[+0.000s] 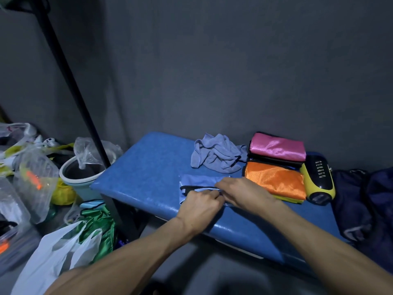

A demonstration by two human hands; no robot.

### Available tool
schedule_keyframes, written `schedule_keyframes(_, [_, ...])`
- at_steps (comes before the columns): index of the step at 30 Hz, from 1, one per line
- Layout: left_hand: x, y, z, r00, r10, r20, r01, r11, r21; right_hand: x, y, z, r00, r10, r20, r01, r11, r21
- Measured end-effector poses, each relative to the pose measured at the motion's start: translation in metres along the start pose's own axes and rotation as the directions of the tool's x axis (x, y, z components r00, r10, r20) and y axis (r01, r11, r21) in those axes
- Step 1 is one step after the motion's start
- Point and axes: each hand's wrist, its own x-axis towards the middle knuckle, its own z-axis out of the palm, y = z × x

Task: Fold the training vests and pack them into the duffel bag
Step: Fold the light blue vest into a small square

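- Nearest us, on the front half of the blue bench (pixel 148 173), lies the light blue vest (pixel 197 180) with black trim; both hands meet on it.
- Our left hand (pixel 198 206) curls its fingers around a folded edge; our right hand (pixel 240 191) pinches the same edge just beside it.
- We judge the cloth thin, light and slippery (it would slide open if let go), so the trimmed hems are the best hold.
- Farther back on the bench sit folded orange (pixel 276 182) and pink (pixel 278 146) vests, a crumpled grey-blue cloth (pixel 214 155) and a yellow speaker (pixel 318 180).
- Off the bench's right end slumps the dark duffel bag (pixel 365 201); the speaker stands between.
- Left of the bench, a green vest (pixel 100 222) waits among plastic bags.
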Motion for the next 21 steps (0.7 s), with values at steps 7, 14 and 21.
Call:
schedule_keyframes(7, [-0.014,-0.003,0.005,0.999,0.043,-0.032,-0.045,0.997,-0.060,-0.020,-0.007,0.030,0.989,-0.038,-0.141,0.042,0.999,0.022])
schedule_keyframes(14, [-0.019,0.000,-0.024,0.967,0.029,-0.252,-0.086,0.972,-0.218,-0.042,-0.019,0.062,0.943,0.065,-0.328,-0.046,0.997,0.065])
schedule_keyframes(21, [-0.033,-0.026,0.005,1.000,-0.021,-0.014,0.019,0.996,-0.083,-0.043,-0.027,0.072,0.920,0.129,-0.371,-0.225,0.947,-0.229])
